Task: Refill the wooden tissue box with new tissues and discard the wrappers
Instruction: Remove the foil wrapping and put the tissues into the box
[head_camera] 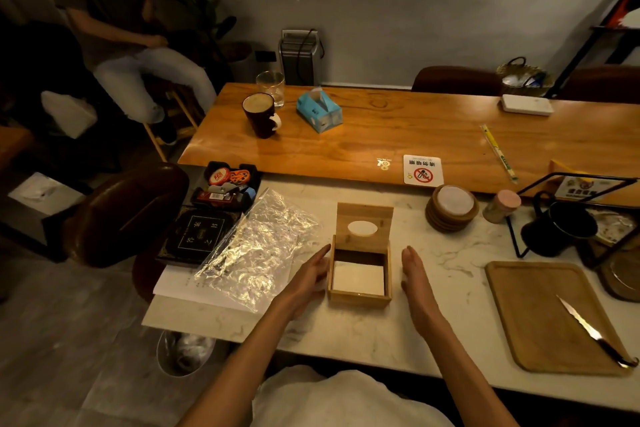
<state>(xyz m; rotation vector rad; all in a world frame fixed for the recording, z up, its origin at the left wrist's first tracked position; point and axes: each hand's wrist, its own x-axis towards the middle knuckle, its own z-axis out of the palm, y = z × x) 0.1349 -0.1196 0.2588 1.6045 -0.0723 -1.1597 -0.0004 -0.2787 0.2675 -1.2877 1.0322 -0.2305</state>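
Observation:
The wooden tissue box (360, 300) stands on the white marble table, its lid (363, 224) with an oval hole tipped up at the back. A white stack of tissues (358, 278) fills the front part inside; a dark gap remains behind it. My left hand (308, 276) lies flat against the box's left side, fingers straight. My right hand (417, 282) stands edge-on just right of the box, fingers together and extended, holding nothing. A crumpled clear plastic wrapper (256, 250) lies on white paper to the left of the box.
A metal bin (183, 352) stands on the floor under the table's left edge. To the right lie a wooden tray (540, 315) with a knife (592, 331), stacked coasters (452, 208) and a black pot. A blue tissue pack (318, 111), mug and glass sit behind. A person sits far left.

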